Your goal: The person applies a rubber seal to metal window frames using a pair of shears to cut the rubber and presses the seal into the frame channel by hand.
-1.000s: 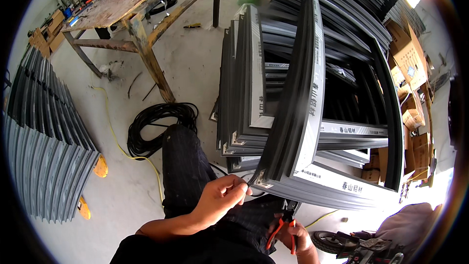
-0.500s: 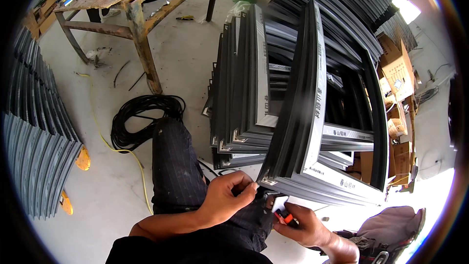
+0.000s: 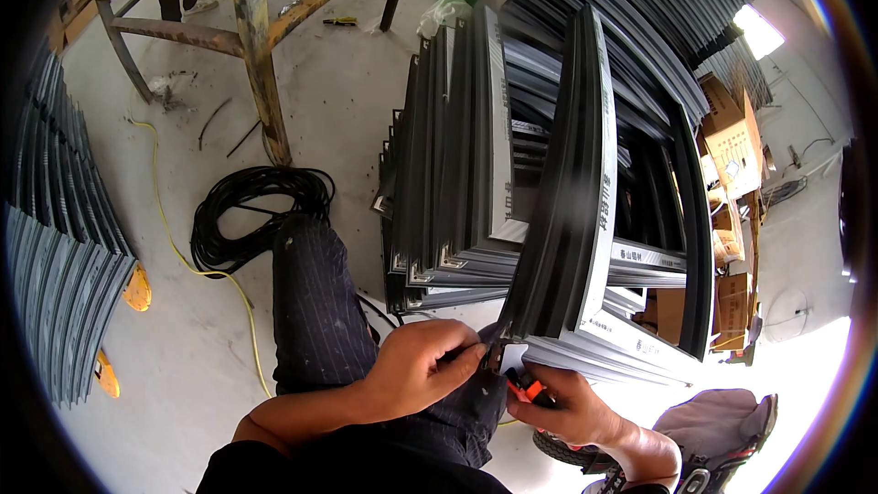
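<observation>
Grey metal fills my view from the centre out to 2 o'clock, a pile of frames (image 3: pixel 457 174) packed side by side. The tall frame (image 3: pixel 553 220) nearest me leans at 3 o'clock, its lower near corner down at 5 o'clock. I judge it stiff, hollow and more awkward than heavy, with smooth faces that could slide in the fingers and a pale film (image 3: pixel 604 174) that would scuff. To shift it, I would hold two opposite side bars, keeping off the corner, where cut edges may be sharp.

At 6 o'clock, my left hand (image 3: pixel 425 370) is curled with thumb and forefinger close together, tips just beside that corner; I cannot tell whether anything thin sits between them. At 5 o'clock, my right hand (image 3: pixel 569 402) is wrapped around an orange-and-black cutter (image 3: pixel 530 391), its pale flat head pointing to 11 o'clock, close to the same corner. I expect the cutter to be light and hard, safest gripped by its handles, well clear of the head.
</observation>
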Tool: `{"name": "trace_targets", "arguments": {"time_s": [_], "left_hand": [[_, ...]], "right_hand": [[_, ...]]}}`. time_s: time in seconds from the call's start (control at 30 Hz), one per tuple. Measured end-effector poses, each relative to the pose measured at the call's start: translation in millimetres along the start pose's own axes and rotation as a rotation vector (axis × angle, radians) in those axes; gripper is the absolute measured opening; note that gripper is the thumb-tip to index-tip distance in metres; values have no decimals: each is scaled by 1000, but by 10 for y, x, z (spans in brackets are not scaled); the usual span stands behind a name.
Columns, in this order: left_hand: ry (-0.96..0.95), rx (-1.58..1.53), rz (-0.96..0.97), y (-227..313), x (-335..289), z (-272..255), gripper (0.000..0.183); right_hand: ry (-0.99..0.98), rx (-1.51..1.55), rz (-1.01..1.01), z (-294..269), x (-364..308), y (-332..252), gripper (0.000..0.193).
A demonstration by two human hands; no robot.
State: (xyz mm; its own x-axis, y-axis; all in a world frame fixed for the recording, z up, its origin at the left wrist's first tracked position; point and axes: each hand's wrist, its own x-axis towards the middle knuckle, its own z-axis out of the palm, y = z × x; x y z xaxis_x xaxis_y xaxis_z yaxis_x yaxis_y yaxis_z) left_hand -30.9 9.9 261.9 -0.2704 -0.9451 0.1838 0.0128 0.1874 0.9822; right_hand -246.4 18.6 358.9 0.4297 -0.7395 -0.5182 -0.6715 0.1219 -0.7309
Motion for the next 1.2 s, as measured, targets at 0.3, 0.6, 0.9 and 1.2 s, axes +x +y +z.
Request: {"name": "trace_targets", "arguments": {"time_s": [0.3, 0.6, 0.9, 1.2], "left_hand": [[-52, 117, 81, 4, 66, -15, 10], [-60, -363, -402, -15, -46, 176, 22], [-21, -311, -416, -38, -67, 220, 21], [-69, -281, -332, 65, -24, 135, 17]], "right_hand": [[93, -100, -111, 37, -29, 39, 22], [46, -106, -117, 133, -285, 215, 21], [80, -115, -104, -36, -258, 142, 26], [89, -98, -199, -109, -92, 111, 34]]}}
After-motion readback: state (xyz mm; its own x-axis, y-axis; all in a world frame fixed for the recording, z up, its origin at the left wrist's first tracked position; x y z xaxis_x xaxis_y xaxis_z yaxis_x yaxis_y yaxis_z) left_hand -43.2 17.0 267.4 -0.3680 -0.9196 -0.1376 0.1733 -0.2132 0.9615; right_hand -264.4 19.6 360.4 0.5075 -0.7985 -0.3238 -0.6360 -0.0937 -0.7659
